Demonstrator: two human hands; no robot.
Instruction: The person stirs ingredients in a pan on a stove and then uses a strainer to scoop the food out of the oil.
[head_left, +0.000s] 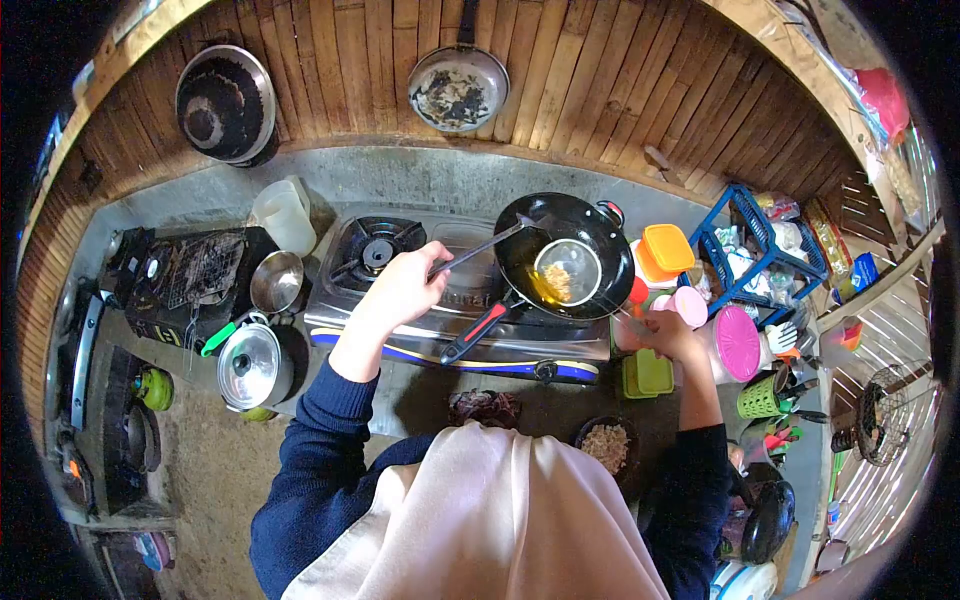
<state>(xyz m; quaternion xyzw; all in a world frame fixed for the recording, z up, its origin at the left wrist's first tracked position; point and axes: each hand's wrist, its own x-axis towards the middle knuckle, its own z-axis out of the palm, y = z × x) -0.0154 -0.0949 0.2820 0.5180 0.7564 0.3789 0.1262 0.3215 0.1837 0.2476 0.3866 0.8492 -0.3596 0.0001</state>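
My left hand is closed around the handle of a spatula, whose head rests at the far left side of a black frying pan. The pan sits on the right side of a two-burner gas stove, its red-and-black handle pointing toward me. With my right hand I grip the thin handle of a round mesh strainer. The strainer's basket is inside the pan, with small pale-golden food pieces in it and yellow oil showing around them.
Close to my body stands a bowl of chopped food. Plastic containers, including a green one and a pink lid, crowd the right side beside a blue rack. A lidded pot and a metal bowl are on the left.
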